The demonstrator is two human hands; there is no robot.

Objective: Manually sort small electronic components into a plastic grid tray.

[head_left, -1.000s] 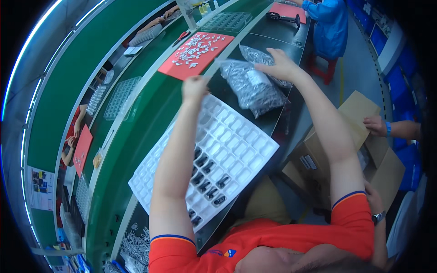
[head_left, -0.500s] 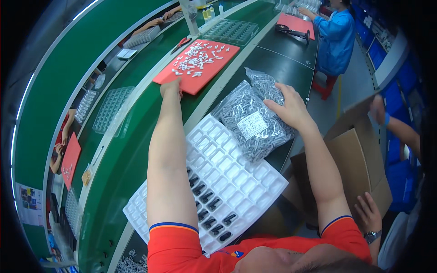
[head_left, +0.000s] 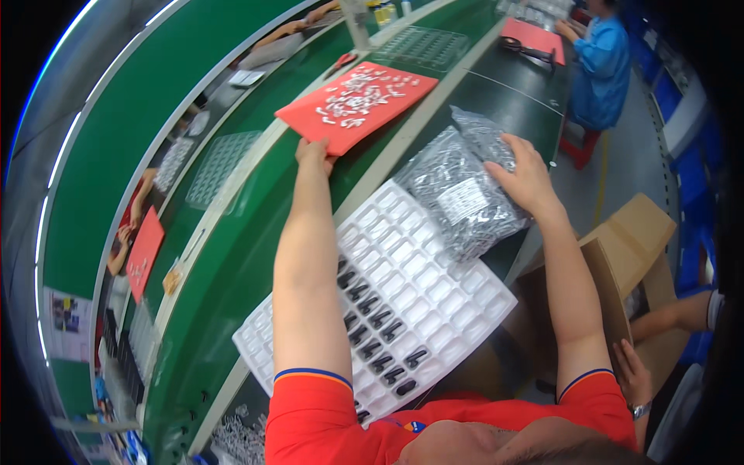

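My left hand (head_left: 316, 153) is closed on the near edge of a red mat (head_left: 341, 133), which slants upward over the green conveyor belt. Many small pale pieces (head_left: 358, 99) lie scattered on the mat. My right hand (head_left: 527, 174) lies against a clear plastic bag (head_left: 496, 221) packed with small grey metal-looking parts, its thumb and fingers apart. Partly beneath that bag is a white compartment tray (head_left: 418, 298). Several of its pockets hold black pieces (head_left: 380, 319); my left forearm covers part of it.
A person's hands reach to an open cardboard box (head_left: 632, 248) at my right. Further up the bench are a clear tray (head_left: 425, 48), red-handled pliers (head_left: 343, 60) and another red mat (head_left: 535, 37) beside a person in blue. Loose metal parts (head_left: 240, 438) lie at lower left.
The near part of the red mat has lifted and tilted in my left hand. My right hand stays at the bag. The neighbour's raised hand has gone down to the box.
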